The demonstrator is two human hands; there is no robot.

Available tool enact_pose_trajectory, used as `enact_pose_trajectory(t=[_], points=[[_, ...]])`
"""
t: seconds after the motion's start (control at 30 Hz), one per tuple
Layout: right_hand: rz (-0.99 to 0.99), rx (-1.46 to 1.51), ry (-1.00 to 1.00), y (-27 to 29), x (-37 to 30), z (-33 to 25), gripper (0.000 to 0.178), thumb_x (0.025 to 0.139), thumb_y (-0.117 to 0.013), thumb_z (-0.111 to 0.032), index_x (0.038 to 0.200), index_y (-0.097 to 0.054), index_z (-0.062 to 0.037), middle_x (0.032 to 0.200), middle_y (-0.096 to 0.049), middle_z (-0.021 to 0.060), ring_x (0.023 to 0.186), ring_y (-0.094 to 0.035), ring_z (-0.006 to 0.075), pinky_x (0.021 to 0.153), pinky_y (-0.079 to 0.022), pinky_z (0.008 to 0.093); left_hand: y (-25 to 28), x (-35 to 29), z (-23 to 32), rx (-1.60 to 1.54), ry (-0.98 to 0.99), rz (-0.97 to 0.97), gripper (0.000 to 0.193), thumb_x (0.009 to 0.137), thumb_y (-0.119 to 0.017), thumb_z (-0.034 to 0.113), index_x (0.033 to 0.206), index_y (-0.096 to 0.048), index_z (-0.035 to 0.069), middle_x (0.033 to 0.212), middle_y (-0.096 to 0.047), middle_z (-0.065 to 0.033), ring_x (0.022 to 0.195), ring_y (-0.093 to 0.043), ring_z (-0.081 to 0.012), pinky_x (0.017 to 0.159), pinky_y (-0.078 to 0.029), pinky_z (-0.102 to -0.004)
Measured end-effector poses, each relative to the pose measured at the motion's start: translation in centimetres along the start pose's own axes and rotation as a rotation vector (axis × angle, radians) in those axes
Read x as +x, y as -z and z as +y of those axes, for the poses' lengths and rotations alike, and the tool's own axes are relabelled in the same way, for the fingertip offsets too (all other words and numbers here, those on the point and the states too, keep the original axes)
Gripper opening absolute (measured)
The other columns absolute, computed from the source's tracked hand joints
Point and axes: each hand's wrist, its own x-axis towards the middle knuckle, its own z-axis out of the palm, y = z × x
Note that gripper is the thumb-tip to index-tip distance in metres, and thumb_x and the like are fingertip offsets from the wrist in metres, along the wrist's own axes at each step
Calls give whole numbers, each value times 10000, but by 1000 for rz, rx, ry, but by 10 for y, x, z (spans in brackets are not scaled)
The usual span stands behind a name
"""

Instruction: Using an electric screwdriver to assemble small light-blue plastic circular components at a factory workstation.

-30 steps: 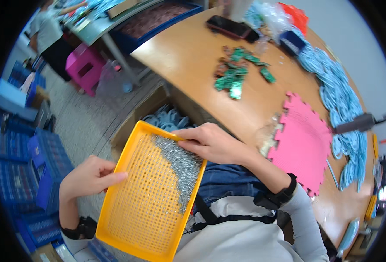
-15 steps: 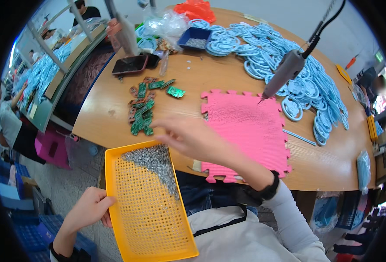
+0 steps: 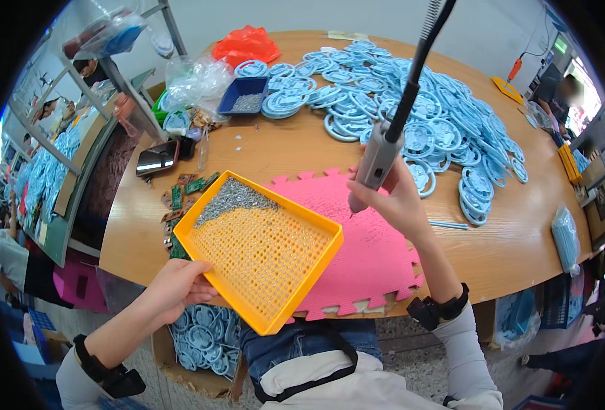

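My left hand (image 3: 183, 287) pinches the lower left rim of a yellow perforated tray (image 3: 330, 249), fingers beneath it. The tray is held tilted over the table edge and part of a pink foam mat (image 3: 371, 263). Small silvery screws (image 3: 237, 199) are heaped at its far end, with many others apparently seated in the holes. My right hand (image 3: 405, 205) is closed round a grey electric screwdriver (image 3: 379, 160), which hangs from a cable and coiled spring. Its tip points down over the mat. Green and brown circuit boards (image 3: 177, 198) lie left of the tray, partly hidden by it.
Light-blue round plastic parts (image 3: 446, 130) are piled across the table's far right. At the back stand a dark blue bin (image 3: 231, 109) of small metal pieces and a red bag (image 3: 246, 46). A phone (image 3: 157, 157) lies left. A box of blue parts (image 3: 203, 338) sits below the table.
My right hand has left the circuit boards and taken hold of the screwdriver. My left hand has brought the tray up and right, over the mat's edge. The view has shifted.
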Motion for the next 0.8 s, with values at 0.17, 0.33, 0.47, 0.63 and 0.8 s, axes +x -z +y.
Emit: enact_pose_trajectory(t=[0.17,0.33,0.47,0.63,0.8], points=[[143,178,-14,33,-18,-6,505,839,-654,15,1283,-414,6,964,-580,60,750,-619,104,587,-500,249,-51,25,20,-135,3,-39,241,952,-501,152,1050,-571,-57,900,-677,-133,749,-679,-154,672,-578,-230],[197,320,87,60,-46,-11,516,831,-582,78,1307,-398,0,974,-570,73,709,-571,102,473,-435,218,-104,50,35,-318,16,-83,268,973,-444,128,1116,-507,-90,1001,-647,-182,840,-680,-201,727,-592,-243],[186,331,78,67,-58,-7,494,806,-623,57,1255,-429,-15,963,-567,68,692,-571,95,471,-431,209,-147,67,40,-421,-10,-74,305,986,-412,139,1175,-446,-97,1089,-608,-218,918,-668,-235,754,-595,-257],[180,286,148,67,-65,-2,496,785,-651,65,1227,-448,-31,977,-580,65,789,-591,96,651,-489,224,-186,69,43,-463,-15,-61,330,1005,-392,161,1208,-417,-98,1147,-566,-230,1008,-638,-241,818,-585,-254],[123,353,91,64,-69,-8,530,781,-657,69,1252,-436,-30,984,-585,58,849,-589,92,727,-493,236,-197,74,49,-455,14,-135,394,1018,-359,199,1240,-351,-126,1166,-546,-265,1063,-622,-282,849,-579,-275]])
